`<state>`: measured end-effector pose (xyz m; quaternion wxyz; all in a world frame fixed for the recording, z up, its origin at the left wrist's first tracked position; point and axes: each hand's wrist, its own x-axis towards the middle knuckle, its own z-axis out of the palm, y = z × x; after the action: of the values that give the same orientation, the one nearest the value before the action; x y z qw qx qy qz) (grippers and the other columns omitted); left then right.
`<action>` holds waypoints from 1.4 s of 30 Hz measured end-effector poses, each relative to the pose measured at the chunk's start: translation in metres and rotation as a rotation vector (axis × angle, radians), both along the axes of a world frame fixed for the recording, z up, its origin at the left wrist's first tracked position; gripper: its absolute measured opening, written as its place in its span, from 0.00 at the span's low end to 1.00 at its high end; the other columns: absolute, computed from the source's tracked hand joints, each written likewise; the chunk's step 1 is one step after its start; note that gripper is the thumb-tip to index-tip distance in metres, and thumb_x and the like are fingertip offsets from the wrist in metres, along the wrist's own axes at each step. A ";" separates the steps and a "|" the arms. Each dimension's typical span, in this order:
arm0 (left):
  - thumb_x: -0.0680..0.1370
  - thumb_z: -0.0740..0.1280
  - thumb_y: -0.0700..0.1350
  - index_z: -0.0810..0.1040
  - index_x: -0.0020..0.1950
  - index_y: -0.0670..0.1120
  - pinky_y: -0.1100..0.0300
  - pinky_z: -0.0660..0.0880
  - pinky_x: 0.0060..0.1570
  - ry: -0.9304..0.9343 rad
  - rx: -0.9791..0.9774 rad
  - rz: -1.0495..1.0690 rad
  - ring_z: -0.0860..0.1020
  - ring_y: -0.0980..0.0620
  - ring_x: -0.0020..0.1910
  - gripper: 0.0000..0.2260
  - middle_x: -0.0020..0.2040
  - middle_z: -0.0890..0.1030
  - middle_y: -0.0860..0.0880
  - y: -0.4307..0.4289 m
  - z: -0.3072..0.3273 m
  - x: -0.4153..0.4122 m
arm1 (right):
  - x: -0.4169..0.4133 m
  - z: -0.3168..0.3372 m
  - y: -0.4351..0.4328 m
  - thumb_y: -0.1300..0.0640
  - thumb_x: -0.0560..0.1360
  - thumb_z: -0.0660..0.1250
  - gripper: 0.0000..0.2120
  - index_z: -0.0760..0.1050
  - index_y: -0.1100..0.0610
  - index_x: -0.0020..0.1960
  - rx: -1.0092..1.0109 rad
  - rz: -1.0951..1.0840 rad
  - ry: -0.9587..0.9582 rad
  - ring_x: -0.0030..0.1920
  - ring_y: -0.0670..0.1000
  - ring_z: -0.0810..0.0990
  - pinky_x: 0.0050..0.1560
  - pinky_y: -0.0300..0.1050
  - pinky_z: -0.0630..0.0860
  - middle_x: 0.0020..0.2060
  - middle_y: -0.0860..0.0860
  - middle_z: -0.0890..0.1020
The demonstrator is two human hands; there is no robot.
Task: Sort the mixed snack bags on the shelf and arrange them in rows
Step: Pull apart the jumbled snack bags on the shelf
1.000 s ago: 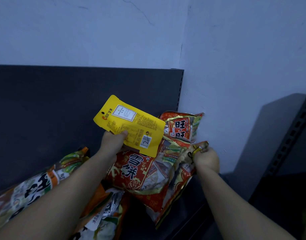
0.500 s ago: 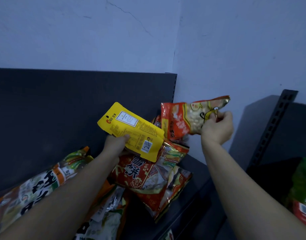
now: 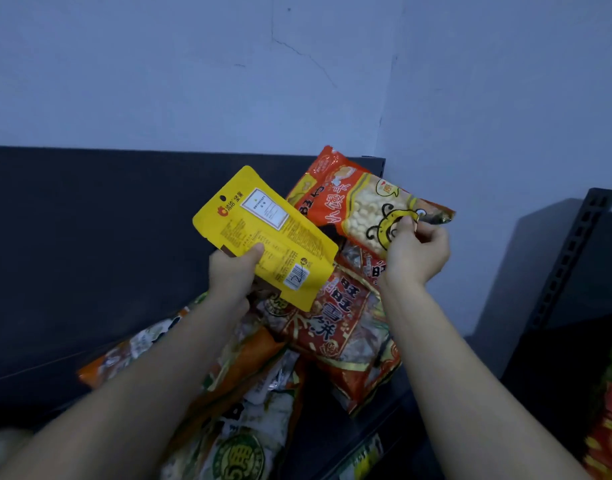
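Aloft, left hand (image 3: 232,271) grips yellow pouch (image 3: 263,237) — right hand (image 3: 417,249) pinches red bag (image 3: 353,202) edge.

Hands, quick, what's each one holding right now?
Left hand: grips the yellow pouch.
Right hand: pinches the red snack bag by its corner.

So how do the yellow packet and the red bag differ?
The yellow packet, in the left hand, is opaque with print and a barcode; the red bag, in the right hand, has a window showing pale puffs. The yellow packet looks flatter and smaller than the red bag. Both are held up.
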<state>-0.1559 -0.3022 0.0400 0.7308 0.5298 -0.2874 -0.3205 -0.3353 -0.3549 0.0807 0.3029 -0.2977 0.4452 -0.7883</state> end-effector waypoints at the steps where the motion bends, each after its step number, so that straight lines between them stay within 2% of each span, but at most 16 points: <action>1: 0.78 0.68 0.40 0.76 0.42 0.49 0.38 0.77 0.52 -0.008 -0.013 0.024 0.80 0.41 0.48 0.06 0.44 0.80 0.47 0.008 0.002 0.005 | 0.007 0.000 0.007 0.59 0.76 0.68 0.14 0.66 0.52 0.36 -0.012 0.031 -0.020 0.34 0.46 0.72 0.40 0.43 0.70 0.35 0.48 0.74; 4: 0.77 0.69 0.41 0.77 0.42 0.49 0.40 0.77 0.54 0.016 -0.030 0.112 0.81 0.43 0.48 0.06 0.44 0.82 0.48 0.036 0.006 0.022 | 0.028 -0.003 0.028 0.59 0.76 0.69 0.13 0.68 0.53 0.36 0.008 0.139 -0.046 0.37 0.49 0.74 0.39 0.43 0.71 0.39 0.51 0.77; 6: 0.77 0.70 0.41 0.78 0.42 0.48 0.41 0.78 0.54 0.017 -0.057 0.168 0.82 0.44 0.48 0.05 0.45 0.83 0.48 0.056 0.008 0.034 | 0.043 -0.004 0.045 0.59 0.77 0.69 0.13 0.68 0.53 0.37 0.025 0.228 -0.041 0.36 0.48 0.73 0.38 0.42 0.72 0.38 0.51 0.76; 13: 0.76 0.71 0.39 0.79 0.41 0.48 0.52 0.78 0.47 -0.079 -0.115 0.343 0.82 0.48 0.45 0.06 0.43 0.83 0.50 0.143 0.018 0.061 | 0.093 -0.007 0.114 0.63 0.77 0.68 0.13 0.67 0.56 0.37 -0.005 0.531 -0.014 0.35 0.44 0.74 0.26 0.26 0.68 0.36 0.47 0.74; 15: 0.75 0.71 0.37 0.79 0.42 0.47 0.52 0.80 0.45 -0.107 -0.095 0.362 0.82 0.49 0.43 0.06 0.46 0.84 0.47 0.171 0.018 0.064 | 0.104 -0.010 0.135 0.63 0.77 0.68 0.13 0.67 0.56 0.38 -0.008 0.610 -0.008 0.37 0.45 0.76 0.28 0.26 0.69 0.40 0.47 0.77; 17: 0.73 0.73 0.36 0.79 0.42 0.46 0.49 0.80 0.48 -0.133 -0.056 0.403 0.83 0.46 0.45 0.06 0.47 0.84 0.45 0.199 0.016 0.068 | 0.115 -0.014 0.157 0.63 0.77 0.68 0.13 0.68 0.55 0.37 -0.017 0.677 0.010 0.39 0.46 0.78 0.30 0.27 0.70 0.44 0.50 0.78; 19: 0.73 0.73 0.35 0.79 0.41 0.46 0.46 0.80 0.50 -0.140 -0.023 0.450 0.83 0.43 0.47 0.07 0.46 0.84 0.45 0.226 0.014 0.072 | 0.124 -0.017 0.180 0.63 0.77 0.68 0.12 0.69 0.55 0.38 -0.013 0.746 0.023 0.38 0.45 0.76 0.29 0.27 0.69 0.41 0.49 0.77; 22: 0.74 0.72 0.36 0.78 0.40 0.46 0.49 0.80 0.41 -0.155 0.007 0.532 0.83 0.39 0.46 0.06 0.46 0.84 0.42 0.267 0.010 0.078 | 0.138 -0.021 0.213 0.62 0.77 0.68 0.10 0.70 0.55 0.39 -0.002 0.848 0.033 0.38 0.44 0.75 0.30 0.27 0.69 0.38 0.48 0.75; 25: 0.75 0.70 0.35 0.78 0.41 0.43 0.45 0.81 0.41 -0.140 0.017 0.588 0.84 0.39 0.42 0.05 0.45 0.84 0.40 0.308 0.011 0.087 | 0.157 -0.024 0.244 0.61 0.77 0.68 0.11 0.70 0.54 0.38 -0.004 0.900 0.049 0.39 0.47 0.76 0.34 0.30 0.70 0.40 0.50 0.76; 27: 0.76 0.69 0.34 0.77 0.43 0.42 0.49 0.82 0.34 -0.115 0.013 0.627 0.84 0.45 0.35 0.04 0.43 0.83 0.41 0.334 0.013 0.093 | 0.169 -0.024 0.265 0.61 0.77 0.69 0.11 0.70 0.56 0.39 0.007 0.939 0.052 0.37 0.47 0.75 0.29 0.29 0.69 0.40 0.50 0.76; 29: 0.76 0.69 0.34 0.77 0.44 0.42 0.52 0.81 0.33 -0.118 0.005 0.676 0.83 0.47 0.35 0.04 0.44 0.83 0.43 0.360 0.014 0.100 | 0.181 -0.022 0.287 0.61 0.77 0.68 0.08 0.70 0.58 0.42 0.014 0.988 0.040 0.32 0.45 0.73 0.22 0.27 0.66 0.39 0.50 0.75; 30: 0.76 0.69 0.35 0.77 0.43 0.43 0.52 0.81 0.35 -0.126 0.005 0.698 0.83 0.47 0.37 0.04 0.45 0.83 0.43 0.372 0.015 0.104 | 0.187 -0.021 0.298 0.62 0.77 0.68 0.08 0.71 0.59 0.43 0.015 1.008 0.036 0.32 0.45 0.73 0.23 0.27 0.67 0.39 0.50 0.76; 33: 0.76 0.69 0.35 0.77 0.44 0.44 0.52 0.80 0.38 -0.142 0.003 0.757 0.82 0.45 0.43 0.05 0.47 0.83 0.45 0.409 0.016 0.119 | 0.211 -0.019 0.326 0.61 0.76 0.70 0.11 0.70 0.55 0.38 0.003 1.051 0.040 0.40 0.48 0.77 0.33 0.32 0.70 0.42 0.50 0.78; 35: 0.76 0.69 0.35 0.77 0.45 0.45 0.51 0.80 0.40 -0.141 0.001 0.784 0.82 0.43 0.45 0.05 0.48 0.83 0.44 0.433 0.017 0.132 | 0.227 -0.018 0.347 0.61 0.76 0.70 0.12 0.70 0.53 0.37 -0.003 1.074 0.036 0.41 0.48 0.78 0.35 0.32 0.70 0.43 0.50 0.78; 38: 0.77 0.68 0.35 0.77 0.47 0.43 0.52 0.80 0.38 -0.153 -0.001 0.815 0.82 0.43 0.44 0.04 0.48 0.83 0.43 0.468 0.019 0.151 | 0.250 -0.017 0.379 0.61 0.76 0.69 0.12 0.70 0.53 0.37 -0.018 1.088 0.022 0.41 0.46 0.78 0.37 0.34 0.70 0.42 0.49 0.79; 42: 0.76 0.68 0.34 0.76 0.42 0.46 0.54 0.80 0.39 -0.172 -0.003 0.892 0.82 0.49 0.40 0.08 0.44 0.82 0.47 0.515 0.023 0.180 | 0.285 -0.012 0.424 0.61 0.76 0.70 0.12 0.70 0.53 0.37 -0.023 1.113 0.026 0.36 0.44 0.75 0.36 0.35 0.70 0.37 0.46 0.76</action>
<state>0.0245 0.2125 0.0635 0.7716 0.6255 -0.0909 0.0713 -0.0507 0.0692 0.0687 0.6648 -0.5007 0.2161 -0.5106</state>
